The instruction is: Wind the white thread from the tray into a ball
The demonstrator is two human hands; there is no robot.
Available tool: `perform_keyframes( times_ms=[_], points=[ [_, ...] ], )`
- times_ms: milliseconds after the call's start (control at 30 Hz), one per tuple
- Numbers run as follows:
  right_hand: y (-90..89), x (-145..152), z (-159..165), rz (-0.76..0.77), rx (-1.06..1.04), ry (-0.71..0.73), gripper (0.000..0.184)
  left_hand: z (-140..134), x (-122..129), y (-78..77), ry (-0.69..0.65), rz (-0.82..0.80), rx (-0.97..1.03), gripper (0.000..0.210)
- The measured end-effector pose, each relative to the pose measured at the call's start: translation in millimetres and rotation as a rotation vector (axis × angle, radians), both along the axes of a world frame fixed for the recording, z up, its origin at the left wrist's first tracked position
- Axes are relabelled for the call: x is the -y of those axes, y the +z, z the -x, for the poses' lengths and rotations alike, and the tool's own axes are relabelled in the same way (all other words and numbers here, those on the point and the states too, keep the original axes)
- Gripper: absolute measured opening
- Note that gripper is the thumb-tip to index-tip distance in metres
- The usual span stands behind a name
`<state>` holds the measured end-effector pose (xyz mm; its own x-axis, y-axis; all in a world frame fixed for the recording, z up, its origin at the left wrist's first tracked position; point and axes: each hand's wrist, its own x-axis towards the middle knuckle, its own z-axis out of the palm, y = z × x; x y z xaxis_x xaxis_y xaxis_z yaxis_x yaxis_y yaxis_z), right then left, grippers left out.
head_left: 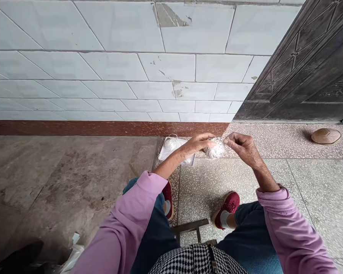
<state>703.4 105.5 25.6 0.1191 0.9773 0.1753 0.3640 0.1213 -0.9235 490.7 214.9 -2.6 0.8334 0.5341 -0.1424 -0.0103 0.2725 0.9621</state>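
A bundle of shiny white cord hangs between my hands, above the speckled floor. My left hand is closed on the bundle's left and upper side, its fingers reaching over the strands. At the bundle's upper right edge, my right hand is pinched, thumb against fingers; whether a strand is between them is too small to make out. Below and left of the bundle lies a shallow white tray on the floor, partly covered by my left forearm. In it rests a coil of white cord.
A white tiled wall with a red-brown base strip stands ahead. To the right are a dark carved door and a deflated-looking brownish ball. Beneath me is a metal-framed seat. Clear plastic lies at lower left.
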Motion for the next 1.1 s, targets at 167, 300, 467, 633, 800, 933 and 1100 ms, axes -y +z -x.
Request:
perform_keyframes(
  times_ms=[167,300,467,633,800,933,1100],
  points=[
    [-10.3,-4,2,0.023,-0.157,-0.037,0.052,-7,5,-4.0,0.030,0.208,0.099,0.049],
    [-16.4,-5,2,0.038,-0.159,-0.072,0.053,-12,7,-4.7,0.038,0.125,0.111,0.050],
    [-20.4,-7,2,0.093,-0.212,-0.058,0.049,-14,3,-6.8,0.064,0.190,0.212,0.055],
    [-37.5,-7,19,0.091,-0.041,-0.040,0.055,-16,-2,-11.0,0.151,0.266,0.314,0.056],
    [-47.7,2,48,0.158,0.150,0.080,0.035,-16,-3,-14.9,0.341,0.146,0.283,0.060],
    [-32.2,9,50,0.136,0.210,0.211,0.030,-11,-4,-11.2,0.461,-0.213,0.075,0.062],
    [-9.5,6,17,0.024,0.121,0.108,0.035,-2,-6,-0.5,0.260,-0.422,-0.064,0.050]
  ],
)
